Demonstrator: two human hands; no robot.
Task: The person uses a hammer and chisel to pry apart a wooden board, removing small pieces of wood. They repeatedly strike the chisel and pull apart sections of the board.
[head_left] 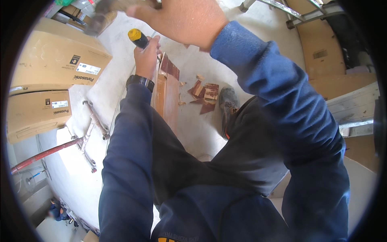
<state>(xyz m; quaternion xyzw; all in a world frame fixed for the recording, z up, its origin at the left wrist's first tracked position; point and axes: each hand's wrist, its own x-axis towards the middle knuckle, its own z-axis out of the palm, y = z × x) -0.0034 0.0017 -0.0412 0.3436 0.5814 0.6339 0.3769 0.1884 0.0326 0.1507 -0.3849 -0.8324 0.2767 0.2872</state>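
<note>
Closed around a chisel [138, 38] with a black handle and yellow butt, my left hand [147, 58] holds it over the far end of a long wooden board [166, 88]. The blade is mostly hidden by the fingers, and whether it touches the wood I cannot tell. The board's face is pale, with dark red-brown finish at the far end. My right hand [183, 18] is raised above and to the right of the chisel, gripping a brown hammer [98, 24] that is blurred and partly out of frame. Broken red-brown wood pieces [209, 92] lie right of the board.
Large cardboard boxes [60, 56] are stacked at left. A metal stand with wheels [92, 125] and a red pole [48, 154] are below them. Ladder legs [278, 8] stand at the far right. My shoe [229, 101] is beside the wood pieces. A distant person [58, 211] is at lower left.
</note>
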